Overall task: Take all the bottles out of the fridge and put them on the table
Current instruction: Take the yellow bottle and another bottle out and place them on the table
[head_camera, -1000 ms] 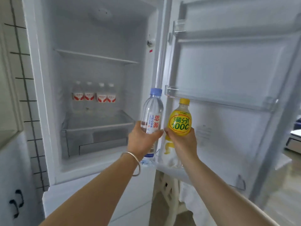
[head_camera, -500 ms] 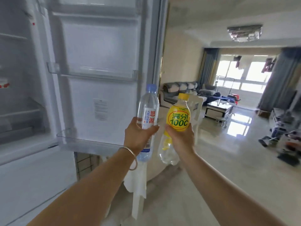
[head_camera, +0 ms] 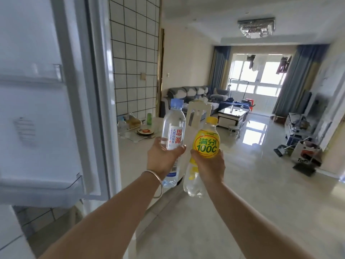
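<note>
White table (head_camera: 130, 152) now appears beyond both hands' (head_camera: 162, 157) bottles (head_camera: 172, 135).

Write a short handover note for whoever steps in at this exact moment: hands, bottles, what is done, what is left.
Left hand grips the clear water bottle with the blue cap, upright.
Right hand grips the yellow-label bottle, upright.
Both are out of the fridge, held side by side in the air; the open fridge door is at left.
The table lies ahead, behind the bottles, with dishes on it.
Left: set both bottles on the table. The fridge interior is out of view, so check it for more.
</note>
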The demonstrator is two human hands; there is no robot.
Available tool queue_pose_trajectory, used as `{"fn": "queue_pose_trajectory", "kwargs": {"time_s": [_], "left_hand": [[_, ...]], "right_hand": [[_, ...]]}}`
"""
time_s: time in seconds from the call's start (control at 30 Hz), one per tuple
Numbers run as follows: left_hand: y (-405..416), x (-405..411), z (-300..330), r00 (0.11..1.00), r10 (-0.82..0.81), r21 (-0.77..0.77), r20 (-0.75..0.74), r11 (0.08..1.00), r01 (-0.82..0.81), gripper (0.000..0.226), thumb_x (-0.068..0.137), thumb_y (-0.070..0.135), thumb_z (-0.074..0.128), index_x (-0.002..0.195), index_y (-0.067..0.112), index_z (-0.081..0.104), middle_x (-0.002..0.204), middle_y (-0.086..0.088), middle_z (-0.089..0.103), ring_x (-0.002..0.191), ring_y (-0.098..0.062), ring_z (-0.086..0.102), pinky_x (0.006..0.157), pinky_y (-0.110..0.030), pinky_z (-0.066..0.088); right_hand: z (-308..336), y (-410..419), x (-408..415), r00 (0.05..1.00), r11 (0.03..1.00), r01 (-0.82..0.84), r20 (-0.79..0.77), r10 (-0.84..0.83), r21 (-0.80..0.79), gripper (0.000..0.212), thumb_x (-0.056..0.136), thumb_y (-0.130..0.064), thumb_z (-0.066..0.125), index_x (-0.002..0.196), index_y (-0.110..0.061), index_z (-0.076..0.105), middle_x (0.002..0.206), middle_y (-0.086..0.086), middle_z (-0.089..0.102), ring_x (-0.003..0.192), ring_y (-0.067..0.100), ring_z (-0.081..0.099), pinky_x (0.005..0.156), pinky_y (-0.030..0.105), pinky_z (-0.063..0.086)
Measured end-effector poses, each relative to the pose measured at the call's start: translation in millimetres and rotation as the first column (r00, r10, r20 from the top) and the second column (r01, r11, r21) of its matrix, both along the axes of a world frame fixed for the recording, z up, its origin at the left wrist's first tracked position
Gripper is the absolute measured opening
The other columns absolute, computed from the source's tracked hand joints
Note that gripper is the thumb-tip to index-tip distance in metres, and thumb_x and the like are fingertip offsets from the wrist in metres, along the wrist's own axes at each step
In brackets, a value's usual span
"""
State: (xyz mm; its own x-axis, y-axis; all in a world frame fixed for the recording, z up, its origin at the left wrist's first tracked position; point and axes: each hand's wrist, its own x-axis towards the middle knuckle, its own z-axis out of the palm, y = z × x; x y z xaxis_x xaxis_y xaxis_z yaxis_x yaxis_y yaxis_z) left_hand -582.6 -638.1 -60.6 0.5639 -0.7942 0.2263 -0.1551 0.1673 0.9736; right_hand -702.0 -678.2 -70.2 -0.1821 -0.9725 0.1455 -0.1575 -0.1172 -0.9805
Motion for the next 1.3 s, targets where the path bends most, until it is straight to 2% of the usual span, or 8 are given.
{"fn": "queue_pose_trajectory", "kwargs": {"time_s": [0.23,0.37,0.5,0.73,1.0,1.13,1.23,1.3], "left_hand": [[-142,40,0,0.999,0.029,0.011,-0.028,1.0,-0.028,0.044,0.068,0.028,0.08,0.103,0.014,0.057,0.089,-0.001,0.069,0.07,-0.005,0.064,0.049,-0.009,0.046],[-211,69,3,0.998,0.065,-0.002,-0.006,0.998,-0.065,0.041,0.068,0.028,0.079,0.097,0.021,0.051,0.089,0.0,0.068,0.077,-0.015,0.066,0.067,-0.024,0.05],[-265,98,-10,0.99,0.143,0.018,-0.011,0.99,-0.143,0.04,0.067,0.029,0.079,0.096,0.022,0.053,0.088,0.0,0.069,0.078,-0.017,0.067,0.069,-0.026,0.051],[-370,185,-33,0.953,0.301,0.06,-0.027,0.953,-0.299,0.041,0.07,0.027,0.077,0.104,0.016,0.058,0.08,0.007,0.065,0.064,-0.003,0.06,0.038,-0.005,0.04],[-474,307,-38,0.861,0.506,0.061,0.04,0.859,-0.508,0.041,0.073,0.027,0.077,0.105,0.016,0.054,0.086,0.007,0.063,0.068,0.0,0.058,0.05,-0.007,0.042],[-495,366,-57,0.819,0.566,0.107,0.1,0.812,-0.574,0.045,0.072,0.031,0.077,0.105,0.014,0.053,0.083,0.008,0.063,0.066,0.001,0.059,0.055,-0.007,0.043],[-507,415,-74,0.783,0.617,0.127,0.083,0.773,-0.622,0.052,0.069,0.037,0.079,0.107,0.013,0.052,0.083,0.007,0.065,0.07,-0.007,0.063,0.065,-0.017,0.051],[-512,447,-85,0.758,0.649,0.128,0.064,0.748,-0.651,0.052,0.069,0.04,0.079,0.104,0.014,0.05,0.079,0.009,0.064,0.067,-0.002,0.062,0.06,-0.011,0.05]], "right_hand": [[11,-135,36,0.999,1.0,-0.002,-0.051,0.001,-0.03,0.053,0.066,-0.033,0.078,0.109,-0.019,0.051,0.089,-0.003,0.053,0.086,0.021,0.053,0.075,0.029,0.042],[13,-208,65,0.999,1.0,0.009,-0.034,-0.01,-0.017,0.053,0.064,-0.035,0.077,0.108,-0.02,0.052,0.091,-0.002,0.055,0.083,0.019,0.052,0.072,0.026,0.039],[4,-275,103,0.999,1.0,-0.024,-0.026,0.025,0.019,0.048,0.063,-0.037,0.078,0.099,-0.023,0.05,0.089,-0.002,0.055,0.078,0.018,0.051,0.067,0.024,0.036],[-11,-401,200,0.972,0.97,-0.235,0.006,0.236,0.065,0.054,0.066,-0.032,0.077,0.109,-0.016,0.049,0.08,-0.004,0.052,0.079,0.02,0.05,0.066,0.027,0.036],[-5,-529,335,0.862,0.865,-0.499,-0.078,0.501,0.052,0.055,0.068,-0.035,0.078,0.112,-0.018,0.048,0.091,-0.002,0.055,0.081,0.02,0.053,0.068,0.028,0.038],[-22,-557,405,0.796,0.805,-0.586,-0.119,0.593,0.093,0.059,0.068,-0.036,0.077,0.117,-0.019,0.048,0.095,0.0,0.057,0.084,0.021,0.052,0.072,0.03,0.04],[-39,-569,457,0.736,0.75,-0.648,-0.141,0.662,0.135,0.058,0.069,-0.037,0.077,0.116,-0.02,0.048,0.093,-0.002,0.055,0.084,0.02,0.05,0.072,0.029,0.037],[-52,-575,493,0.694,0.707,-0.688,-0.135,0.707,0.163,0.053,0.069,-0.035,0.077,0.11,-0.022,0.046,0.092,-0.002,0.055,0.08,0.018,0.052,0.069,0.028,0.037]]}}
